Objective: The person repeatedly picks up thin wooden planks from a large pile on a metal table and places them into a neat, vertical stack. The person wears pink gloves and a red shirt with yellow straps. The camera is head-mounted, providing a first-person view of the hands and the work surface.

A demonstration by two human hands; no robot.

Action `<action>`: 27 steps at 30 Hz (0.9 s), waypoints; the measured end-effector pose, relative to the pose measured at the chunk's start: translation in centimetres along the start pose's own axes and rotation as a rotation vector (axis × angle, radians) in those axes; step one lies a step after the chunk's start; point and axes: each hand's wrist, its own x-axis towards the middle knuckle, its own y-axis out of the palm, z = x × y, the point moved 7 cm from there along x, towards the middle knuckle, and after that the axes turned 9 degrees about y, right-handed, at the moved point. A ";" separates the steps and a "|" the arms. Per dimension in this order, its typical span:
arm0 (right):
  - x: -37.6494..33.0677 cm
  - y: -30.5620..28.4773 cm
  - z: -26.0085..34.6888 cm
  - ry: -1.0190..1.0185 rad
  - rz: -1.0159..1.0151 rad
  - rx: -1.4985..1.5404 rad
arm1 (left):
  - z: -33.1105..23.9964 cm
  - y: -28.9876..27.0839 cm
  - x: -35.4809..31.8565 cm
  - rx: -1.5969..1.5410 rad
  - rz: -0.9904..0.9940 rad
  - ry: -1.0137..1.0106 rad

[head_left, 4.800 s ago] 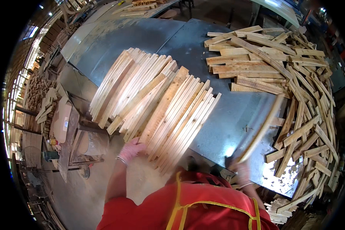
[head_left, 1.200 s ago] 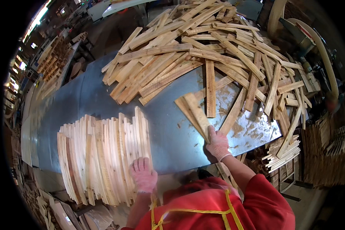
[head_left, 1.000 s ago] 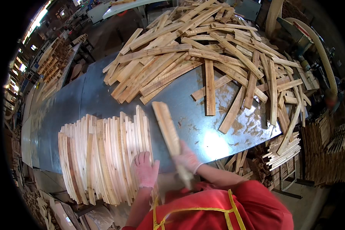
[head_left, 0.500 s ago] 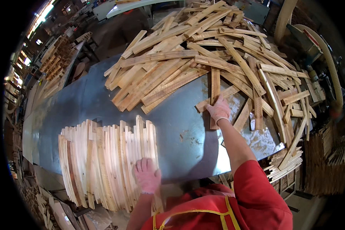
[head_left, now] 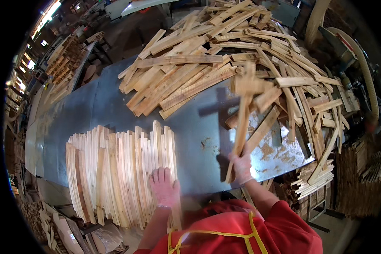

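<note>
On the grey metal worktop [head_left: 199, 127], our left hand [head_left: 164, 187] lies with fingers spread flat on the row of sorted wooden slats [head_left: 118, 173]. Our right hand [head_left: 241, 167] has its fingers wrapped round a slat [head_left: 242, 122] lifted off the worktop, before the loose slat pile [head_left: 224, 55].

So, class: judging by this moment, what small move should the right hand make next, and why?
Probably swing the wooden slat leftward and lay it against the right edge of the neat row of slats. The right hand holds it raised over the metal table, while the left hand rests on the row's right end.
</note>
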 end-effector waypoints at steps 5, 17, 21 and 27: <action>-10.0 5.1 -7.4 0.261 0.367 0.028 | 0.9 2.1 -0.8 0.014 0.035 0.005; -6.9 12.1 -2.0 -0.232 1.075 -0.715 | -0.9 3.3 0.5 0.001 0.211 -0.055; 6.5 -1.6 15.6 -0.524 -0.115 -1.079 | -0.4 3.3 -0.9 0.059 0.111 -0.067; 18.0 -14.2 17.1 -0.144 -0.536 -1.270 | -2.0 1.6 0.9 0.050 0.067 -0.024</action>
